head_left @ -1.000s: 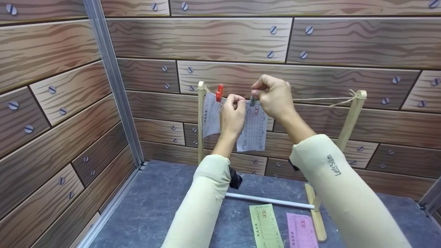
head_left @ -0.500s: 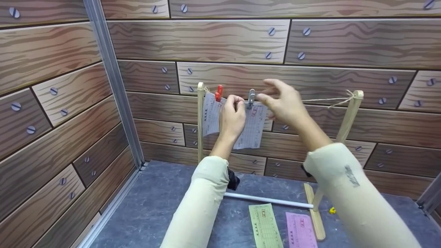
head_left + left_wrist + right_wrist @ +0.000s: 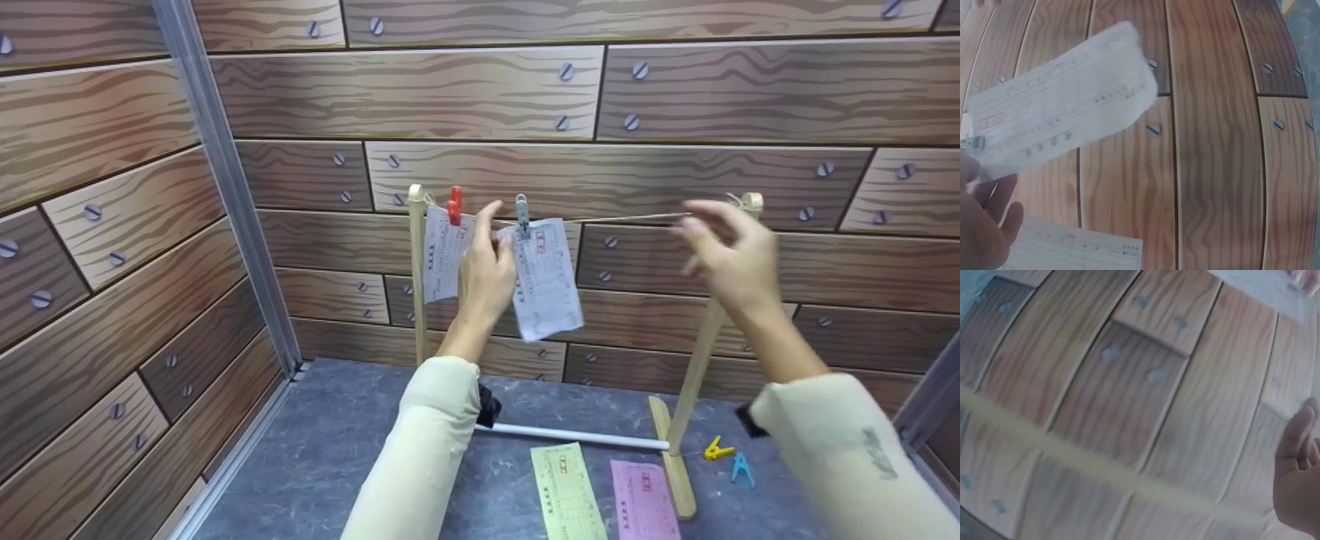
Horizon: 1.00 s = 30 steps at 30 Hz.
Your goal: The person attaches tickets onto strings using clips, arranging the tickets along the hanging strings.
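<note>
While the white slip (image 3: pixel 548 283) hangs tilted from the string (image 3: pixel 630 218) by the grey clip (image 3: pixel 523 214), the left hand (image 3: pixel 487 276) is held relaxed at its corner, contact unclear, and the right hand (image 3: pixel 739 262) loosely spread; the clip should be gently tested before withdrawal.

Head view: high, forward-down. Wrist views: nearer (both rolled), facing plank wall (image 3: pixel 750 97). Head, left wrist share grey-clipped paper (image 3: pixel 547 289).

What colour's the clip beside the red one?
The clip is grey, clearest in the head view.
</note>
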Each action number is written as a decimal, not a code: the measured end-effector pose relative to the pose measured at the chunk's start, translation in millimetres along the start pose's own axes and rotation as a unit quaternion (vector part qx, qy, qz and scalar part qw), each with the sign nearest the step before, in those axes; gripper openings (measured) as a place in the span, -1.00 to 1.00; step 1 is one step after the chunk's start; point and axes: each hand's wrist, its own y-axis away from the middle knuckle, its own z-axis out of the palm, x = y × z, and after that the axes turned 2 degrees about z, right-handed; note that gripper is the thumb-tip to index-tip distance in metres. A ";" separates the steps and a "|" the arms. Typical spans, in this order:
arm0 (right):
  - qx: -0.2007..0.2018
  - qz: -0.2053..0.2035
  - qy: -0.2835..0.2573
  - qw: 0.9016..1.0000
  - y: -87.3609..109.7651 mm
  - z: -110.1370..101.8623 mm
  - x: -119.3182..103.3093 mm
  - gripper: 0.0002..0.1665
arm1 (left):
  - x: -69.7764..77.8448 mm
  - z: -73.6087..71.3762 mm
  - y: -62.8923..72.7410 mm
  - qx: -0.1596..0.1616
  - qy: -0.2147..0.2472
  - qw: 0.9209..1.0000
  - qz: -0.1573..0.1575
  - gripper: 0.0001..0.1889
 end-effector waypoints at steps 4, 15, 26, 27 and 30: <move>0.050 0.040 -0.138 0.988 9.4 -29.4 25.7 -0.86 | -6.6 1.9 12.5 0.014 0.019 1.000 0.009 -0.31; 0.123 0.188 -0.175 0.959 58.7 -82.3 111.9 -0.85 | -42.6 18.0 70.6 0.035 0.077 0.996 0.017 -0.45; 0.026 0.320 0.176 0.931 150.9 -101.8 216.9 -0.72 | -96.6 49.3 165.8 -0.046 0.080 0.986 -0.140 -0.91; 0.007 0.326 0.215 0.921 161.0 -103.8 224.7 -0.64 | -101.2 52.7 176.5 -0.065 0.079 0.982 -0.160 -0.91; -0.052 0.354 0.291 0.887 188.0 -108.4 243.8 -0.43 | -115.6 60.8 208.3 -0.126 0.027 0.970 -0.204 -0.89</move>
